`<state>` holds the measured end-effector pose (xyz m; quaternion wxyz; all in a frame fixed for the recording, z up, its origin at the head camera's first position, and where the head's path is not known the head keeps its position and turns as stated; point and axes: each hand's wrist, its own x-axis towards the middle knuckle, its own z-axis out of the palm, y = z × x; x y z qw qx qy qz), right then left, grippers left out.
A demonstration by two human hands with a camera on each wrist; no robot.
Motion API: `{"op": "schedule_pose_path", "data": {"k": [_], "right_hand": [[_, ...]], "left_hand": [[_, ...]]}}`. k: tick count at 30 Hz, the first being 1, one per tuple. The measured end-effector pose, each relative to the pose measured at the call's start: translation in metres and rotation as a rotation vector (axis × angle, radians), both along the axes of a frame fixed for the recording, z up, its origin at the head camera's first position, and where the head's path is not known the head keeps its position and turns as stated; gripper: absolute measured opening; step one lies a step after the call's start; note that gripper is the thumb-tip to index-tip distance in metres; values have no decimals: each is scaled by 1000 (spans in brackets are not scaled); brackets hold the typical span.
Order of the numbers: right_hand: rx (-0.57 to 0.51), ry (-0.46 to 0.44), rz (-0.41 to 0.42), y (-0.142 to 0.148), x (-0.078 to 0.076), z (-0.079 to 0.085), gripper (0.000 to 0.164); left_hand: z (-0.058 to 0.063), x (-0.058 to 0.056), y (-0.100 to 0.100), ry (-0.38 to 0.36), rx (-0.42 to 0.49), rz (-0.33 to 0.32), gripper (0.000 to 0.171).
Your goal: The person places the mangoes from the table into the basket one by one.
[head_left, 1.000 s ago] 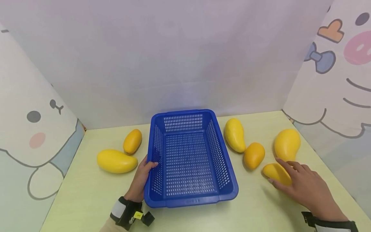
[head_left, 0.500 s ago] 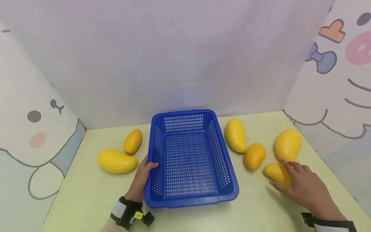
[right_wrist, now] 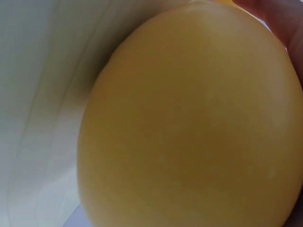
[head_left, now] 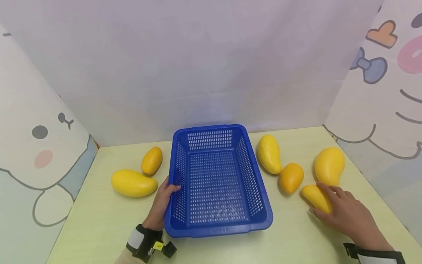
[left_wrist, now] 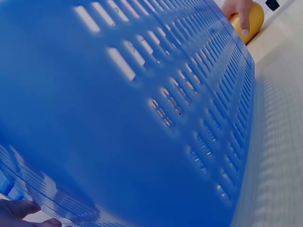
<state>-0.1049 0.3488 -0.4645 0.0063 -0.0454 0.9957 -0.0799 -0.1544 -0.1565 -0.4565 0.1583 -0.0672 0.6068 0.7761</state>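
The right grip (head_left: 349, 214) is curved round a small mango (head_left: 316, 198), thumb along one side and fingers over the other, spread about as wide as the fruit. That mango sits on the desk (head_left: 95, 223) towards the right edge, with a bigger mango (head_left: 329, 165) just behind it. Over mid-desk, the left grip (head_left: 160, 203) pinches the left wall of the basket (head_left: 214, 231), thumb inside. Compared with a second ago, hardly anything differs: both grips stay put, and the basket hasn't visibly moved.
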Motion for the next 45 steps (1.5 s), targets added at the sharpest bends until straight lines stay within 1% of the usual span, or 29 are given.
{"op": "schedule_pose_path", "data": {"k": [3, 9, 14, 22, 24, 28, 33, 38, 45], "right_hand": [[-13, -17, 3, 1, 0, 0, 92], [-35, -14, 15, 4, -1, -1, 87], [-35, -29, 14, 5, -1, -1, 88], [-30, -26, 14, 5, -1, 1, 89], [-29, -12, 22, 4, -1, 4, 87], [-33, 49, 40, 1, -2, 13, 83], [-26, 96, 46, -4, -2, 23, 81], [-15, 193, 70, -10, -2, 32, 81], [-20, 280, 100, -22, -5, 45, 81]], "left_hand": [[0, 0, 0, 2, 11, -5, 59], [1, 0, 1, 11, 25, -4, 59], [1, 1, 1, 10, 29, -4, 59], [1, 2, 1, 2, 50, 1, 58], [1, 2, 1, 3, 45, 4, 58], [2, 2, 1, 8, 30, 10, 58], [3, 1, 2, 7, 34, 16, 58], [3, 0, 3, 5, 52, 11, 58], [2, 0, 2, 9, 28, 14, 58]]}}
